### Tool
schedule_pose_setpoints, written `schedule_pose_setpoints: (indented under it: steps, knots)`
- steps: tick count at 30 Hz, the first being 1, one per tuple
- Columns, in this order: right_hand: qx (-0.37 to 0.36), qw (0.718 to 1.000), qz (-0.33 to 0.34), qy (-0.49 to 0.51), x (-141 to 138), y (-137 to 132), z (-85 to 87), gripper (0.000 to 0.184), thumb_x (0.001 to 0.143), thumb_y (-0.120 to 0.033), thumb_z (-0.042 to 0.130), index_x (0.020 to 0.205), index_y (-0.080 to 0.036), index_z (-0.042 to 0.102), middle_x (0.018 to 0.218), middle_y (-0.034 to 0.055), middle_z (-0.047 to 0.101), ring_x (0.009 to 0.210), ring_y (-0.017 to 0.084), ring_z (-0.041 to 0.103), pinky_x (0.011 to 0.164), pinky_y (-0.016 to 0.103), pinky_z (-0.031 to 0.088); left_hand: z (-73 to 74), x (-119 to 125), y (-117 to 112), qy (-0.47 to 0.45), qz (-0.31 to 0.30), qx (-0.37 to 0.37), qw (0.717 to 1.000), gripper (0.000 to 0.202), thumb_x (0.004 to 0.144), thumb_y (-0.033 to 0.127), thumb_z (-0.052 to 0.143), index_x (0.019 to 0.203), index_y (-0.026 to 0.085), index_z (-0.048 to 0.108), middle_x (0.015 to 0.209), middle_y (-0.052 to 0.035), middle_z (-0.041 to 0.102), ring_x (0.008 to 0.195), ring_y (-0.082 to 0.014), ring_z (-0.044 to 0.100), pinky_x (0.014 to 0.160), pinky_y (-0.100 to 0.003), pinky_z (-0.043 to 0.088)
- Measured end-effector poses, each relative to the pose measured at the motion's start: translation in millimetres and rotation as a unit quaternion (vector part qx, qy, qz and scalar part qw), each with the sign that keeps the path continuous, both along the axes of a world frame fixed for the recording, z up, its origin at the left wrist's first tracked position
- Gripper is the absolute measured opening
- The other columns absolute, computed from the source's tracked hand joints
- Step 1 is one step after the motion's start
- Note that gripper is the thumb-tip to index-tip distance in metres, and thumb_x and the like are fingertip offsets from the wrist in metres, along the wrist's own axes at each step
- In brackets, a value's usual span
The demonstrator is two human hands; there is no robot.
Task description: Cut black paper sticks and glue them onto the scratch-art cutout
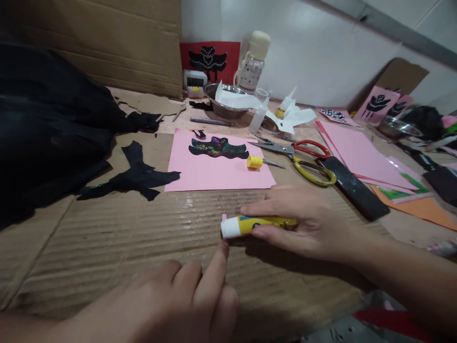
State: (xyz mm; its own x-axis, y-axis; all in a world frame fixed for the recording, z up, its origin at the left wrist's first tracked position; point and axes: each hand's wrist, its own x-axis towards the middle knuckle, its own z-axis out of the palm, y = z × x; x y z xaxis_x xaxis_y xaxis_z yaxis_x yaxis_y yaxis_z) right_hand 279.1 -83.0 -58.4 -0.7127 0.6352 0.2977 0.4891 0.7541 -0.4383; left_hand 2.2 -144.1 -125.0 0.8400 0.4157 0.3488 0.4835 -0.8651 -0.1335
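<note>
My right hand (303, 221) is closed around a glue stick (259, 225) with a yellow body and a white end, held sideways low over the cardboard (114, 247). A tiny pink paper strip (224, 217) shows beside the white end; most of it is hidden. My left hand (189, 295) points its index finger at that end, the tip touching it or just below it. Its other fingers are bent, with nothing visible in them. Beyond lies a pink sheet (210, 179) bearing a black wavy cutout with glitter (218, 148) and a yellow cap (254, 162).
Scissors (296, 153) with red and yellow handles and a black phone-like slab (352, 188) lie at the right. Black cut scraps (134, 176) and a dark heap (50, 124) occupy the left. Behind stand a metal bowl (228, 110), a bottle (253, 66) and glue bottles (259, 116).
</note>
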Motion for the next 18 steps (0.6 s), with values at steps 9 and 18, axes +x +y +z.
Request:
schedule_pose_setpoints:
  steps: [9, 18]
  knots:
    - [0.055, 0.998, -0.013, -0.037, -1.4, 4.4, -11.3, 0.041, 0.118, -0.043, 0.057, 0.112, -0.015, 0.086, 0.081, 0.0055, 0.080, 0.072, 0.018, 0.067, 0.065, 0.029, 0.043, 0.3, 3.7, 0.9, -0.001, 0.001, -0.005, 1.000, 0.016, 0.091, 0.014, 0.053, 0.089, 0.030, 0.053, 0.116, -0.0042, 0.087, 0.048, -0.0216, 0.062, 0.041, -0.038, 0.037]
    - [0.043, 0.999, -0.030, 0.011, 0.1, 1.2, -5.4, 0.029, 0.115, -0.037, 0.065, 0.113, -0.014, 0.084, 0.095, 0.0069, 0.088, 0.081, 0.017, 0.077, 0.076, 0.027, 0.054, 6.3, 1.0, 2.3, 0.019, 0.002, -0.004, 1.000, 0.012, 0.099, 0.019, 0.055, 0.093, 0.029, 0.053, 0.119, -0.0033, 0.087, 0.053, -0.0197, 0.066, 0.044, -0.036, 0.040]
